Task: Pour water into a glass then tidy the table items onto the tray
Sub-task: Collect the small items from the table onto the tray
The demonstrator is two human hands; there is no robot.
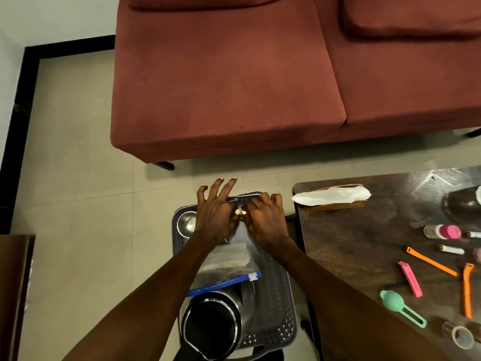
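No writing is legible. Both hands are meeting over the grey perforated plastic tray (281, 287): the left hand (216, 217) and right hand (265, 217) are each pinching one small gold-tipped battery (240, 212), other fingers splayed. Below the wrists are lying one clear blue-zip bag (229, 267) and one steel kettle (216, 324).

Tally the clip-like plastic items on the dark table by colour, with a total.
Orange: 2
Pink: 1
Green: 1
Total: 4
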